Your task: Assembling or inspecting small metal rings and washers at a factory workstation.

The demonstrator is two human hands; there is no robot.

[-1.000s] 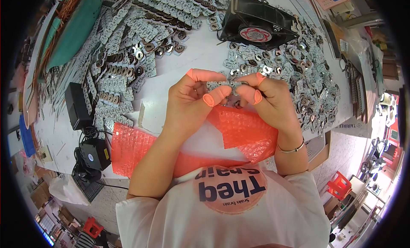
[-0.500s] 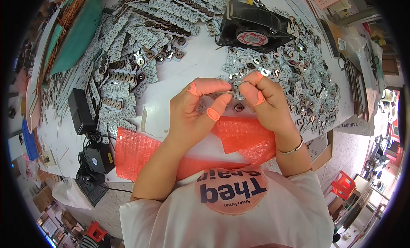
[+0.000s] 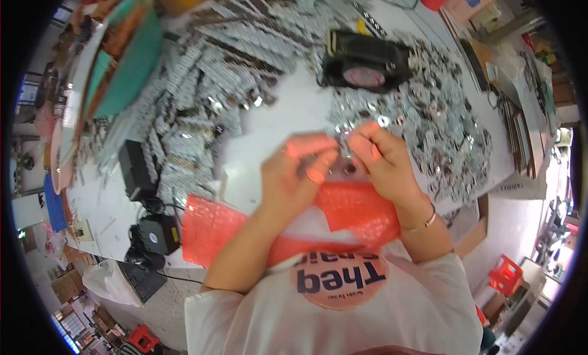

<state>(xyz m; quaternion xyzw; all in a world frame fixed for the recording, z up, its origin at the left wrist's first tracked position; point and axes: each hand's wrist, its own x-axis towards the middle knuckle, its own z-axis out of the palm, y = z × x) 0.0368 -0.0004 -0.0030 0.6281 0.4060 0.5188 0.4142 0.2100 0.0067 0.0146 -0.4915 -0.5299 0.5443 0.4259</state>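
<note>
Orange finger cots cover the thumb and forefinger of both hands. My left hand (image 3: 285, 177) is closed in a pinch, its fingertips pointing right, and the image is smeared there. Close beside it, my right hand (image 3: 387, 168) is closed too, thumb against curled forefinger. Whatever lies between the fingertips is too small and blurred to make out. Just past the hands spreads a heap of small silvery metal parts (image 3: 444, 119), some with dark round centres. A dark round part (image 3: 349, 169) lies on the table between the hands.
Beyond my hands stands a black square fan (image 3: 367, 61). Strips of the metal parts (image 3: 208, 67) pile up at the far left, beside a green bowl-like container (image 3: 138, 67). Red bubble wrap (image 3: 355, 211) lies under my forearms. Black boxes with cables (image 3: 156, 234) sit at left.
The view has shifted, so the table and both hands appear slightly lower and farther right. Both hands keep their pinched pose, close together; the left is more blurred now.
</note>
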